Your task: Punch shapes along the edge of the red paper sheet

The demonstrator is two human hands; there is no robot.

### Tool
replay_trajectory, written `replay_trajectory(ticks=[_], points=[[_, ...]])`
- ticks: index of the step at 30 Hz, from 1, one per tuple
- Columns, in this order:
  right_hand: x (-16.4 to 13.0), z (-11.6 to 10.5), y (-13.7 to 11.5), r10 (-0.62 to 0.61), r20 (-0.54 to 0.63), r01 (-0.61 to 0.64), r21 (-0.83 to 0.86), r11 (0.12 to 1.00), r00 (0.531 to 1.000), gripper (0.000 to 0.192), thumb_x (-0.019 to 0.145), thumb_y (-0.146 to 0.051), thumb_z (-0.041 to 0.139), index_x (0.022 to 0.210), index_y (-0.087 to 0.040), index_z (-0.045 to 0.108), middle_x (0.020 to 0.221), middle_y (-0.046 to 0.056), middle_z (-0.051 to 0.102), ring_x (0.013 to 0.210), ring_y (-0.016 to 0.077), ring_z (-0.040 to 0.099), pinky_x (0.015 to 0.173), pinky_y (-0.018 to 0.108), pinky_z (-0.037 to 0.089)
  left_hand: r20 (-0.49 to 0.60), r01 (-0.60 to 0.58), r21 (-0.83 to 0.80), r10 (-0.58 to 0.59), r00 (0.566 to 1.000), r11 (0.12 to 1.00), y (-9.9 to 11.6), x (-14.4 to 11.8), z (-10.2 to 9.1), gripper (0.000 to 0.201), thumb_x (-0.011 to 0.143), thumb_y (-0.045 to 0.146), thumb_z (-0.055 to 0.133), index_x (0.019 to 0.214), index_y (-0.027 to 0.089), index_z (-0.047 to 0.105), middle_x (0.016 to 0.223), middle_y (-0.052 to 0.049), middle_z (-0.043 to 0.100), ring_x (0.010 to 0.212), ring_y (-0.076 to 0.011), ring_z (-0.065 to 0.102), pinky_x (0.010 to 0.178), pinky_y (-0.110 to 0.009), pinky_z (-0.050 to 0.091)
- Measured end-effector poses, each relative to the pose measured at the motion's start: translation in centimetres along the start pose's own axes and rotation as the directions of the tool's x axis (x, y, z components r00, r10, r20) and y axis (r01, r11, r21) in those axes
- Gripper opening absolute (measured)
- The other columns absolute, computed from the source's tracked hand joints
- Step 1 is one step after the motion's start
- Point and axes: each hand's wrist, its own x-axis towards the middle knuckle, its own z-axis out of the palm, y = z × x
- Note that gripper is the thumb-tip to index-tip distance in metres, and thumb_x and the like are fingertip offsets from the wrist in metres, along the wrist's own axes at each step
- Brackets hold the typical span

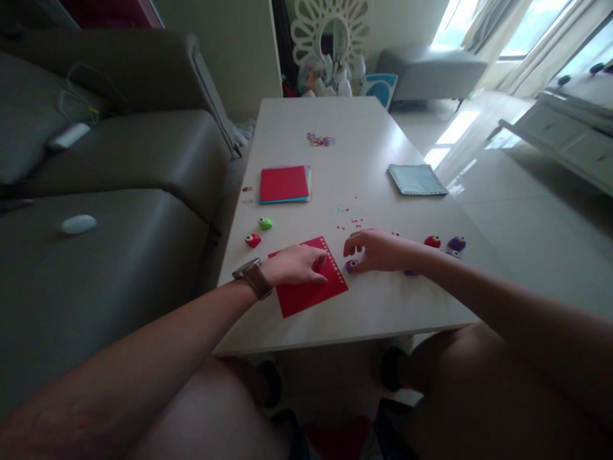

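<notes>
A red sheet of paper [306, 298] lies slanted on the table, with a row of small punched shapes along its right edge. My left hand [297, 264], a watch on its wrist, rests on the sheet with thumb and index finger apart. Just right of the sheet, a purple craft punch [352, 265] with a round white-and-dark top stands by the thumb of my right hand [373, 249]. The right fingers are curved above it, with a gap between them and the punch. Small red paper bits [357, 223] are scattered beyond this hand.
A red punch [432, 241] and purple punch [456, 243] stand right, with others partly behind my forearm. Left are a green punch [265, 223] and red punch [253, 240]. Farther back lie stacked coloured sheets [284, 183], a pale blue pouch-like item [417, 179] and colourful bits [320, 140].
</notes>
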Motion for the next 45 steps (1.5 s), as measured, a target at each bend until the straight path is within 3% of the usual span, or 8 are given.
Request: replay_trajectory(ticks=[9, 15, 23, 27, 30, 33, 37, 45], points=[[-0.5, -0.8, 0.7, 0.032, -0.012, -0.034, -0.217, 0.976, 0.999, 0.008, 0.076, -0.024, 0.067, 0.083, -0.023, 0.071, 0.084, 0.005, 0.069, 0.075, 0.0199, 0.058, 0.065, 0.033, 0.038, -0.005, 0.017, -0.045, -0.017, 1.000, 0.999, -0.1, -0.1, 0.1, 0.034, 0.076, 0.049, 0.074, 0.080, 0.022, 0.054, 0.077, 0.001, 0.063, 0.067, -0.0159, 0.053, 0.059, -0.030, 0.033], [-0.8, -1.4, 0.8, 0.099, -0.009, -0.096, -0.346, 0.933, 0.995, 0.010, 0.071, -0.014, 0.067, 0.076, -0.023, 0.068, 0.082, 0.009, 0.067, 0.092, 0.0270, 0.059, 0.073, 0.036, 0.040, 0.006, 0.018, -0.059, -0.018, 1.000, 0.998, 0.0, -0.2, 0.0, 0.034, 0.077, 0.050, 0.074, 0.080, 0.022, 0.054, 0.080, 0.000, 0.064, 0.069, -0.0165, 0.053, 0.060, -0.031, 0.033], [0.3, 0.5, 0.5, -0.069, -0.080, 0.049, -0.226, 0.973, 0.994, 0.025, 0.075, -0.037, 0.082, 0.086, -0.020, 0.066, 0.097, 0.007, 0.069, 0.102, 0.0247, 0.059, 0.093, 0.036, 0.040, 0.013, 0.033, -0.063, -0.032, 0.999, 0.997, 0.1, -0.3, 0.0, 0.032, 0.077, 0.047, 0.073, 0.082, 0.022, 0.054, 0.079, 0.001, 0.062, 0.068, -0.0162, 0.052, 0.060, -0.030, 0.033], [0.9, 1.3, 0.8, 0.023, -0.115, -0.052, -0.262, 0.964, 0.993, 0.024, 0.077, -0.036, 0.080, 0.087, -0.020, 0.066, 0.104, 0.009, 0.069, 0.104, 0.0260, 0.058, 0.087, 0.035, 0.040, 0.014, 0.031, -0.068, -0.030, 0.999, 0.997, 0.2, -0.3, 0.0, 0.032, 0.077, 0.046, 0.073, 0.081, 0.022, 0.053, 0.078, 0.001, 0.061, 0.069, -0.0162, 0.052, 0.060, -0.030, 0.033], [1.0, 0.9, 1.1, 0.105, -0.266, -0.176, -0.256, 0.951, 0.958, 0.009, 0.088, -0.026, 0.064, 0.095, -0.020, 0.066, 0.109, 0.010, 0.070, 0.106, 0.0257, 0.057, 0.085, 0.035, 0.039, 0.019, 0.034, -0.076, -0.032, 0.999, 0.997, 0.1, -0.3, 0.0, 0.032, 0.077, 0.046, 0.073, 0.081, 0.022, 0.053, 0.077, 0.001, 0.061, 0.068, -0.0159, 0.051, 0.060, -0.030, 0.033], [1.0, 0.3, 1.6, 0.170, -0.352, -0.233, -0.145, 0.962, 0.921, 0.016, 0.091, -0.019, 0.051, 0.098, -0.020, 0.066, 0.102, 0.010, 0.072, 0.094, 0.0224, 0.060, 0.079, 0.032, 0.040, 0.018, 0.036, -0.080, -0.035, 0.999, 0.996, 0.0, -0.3, 0.1, 0.032, 0.076, 0.046, 0.074, 0.080, 0.022, 0.053, 0.077, 0.002, 0.061, 0.067, -0.0156, 0.052, 0.059, -0.030, 0.032], [0.9, 0.0, 2.0, 0.260, -0.356, -0.295, -0.045, 0.955, 0.898, 0.026, 0.091, -0.018, 0.046, 0.108, -0.021, 0.066, 0.099, 0.010, 0.074, 0.085, 0.0213, 0.063, 0.072, 0.031, 0.040, 0.016, 0.020, -0.094, -0.019, 1.000, 0.995, -0.2, -0.3, 0.2, 0.029, 0.077, 0.045, 0.072, 0.081, 0.022, 0.054, 0.079, 0.001, 0.063, 0.070, -0.0160, 0.054, 0.060, -0.030, 0.033], [1.0, 0.5, 2.1, 0.285, -0.261, -0.301, -0.024, 0.953, 0.922, 0.034, 0.083, -0.013, 0.050, 0.112, -0.022, 0.065, 0.116, 0.010, 0.074, 0.110, 0.0263, 0.065, 0.098, 0.041, 0.040, 0.020, 0.001, -0.108, 0.001, 1.000, 0.994, -0.2, -0.2, 0.2, 0.029, 0.078, 0.044, 0.072, 0.081, 0.022, 0.053, 0.077, 0.001, 0.062, 0.069, -0.0160, 0.053, 0.059, -0.030, 0.034]])
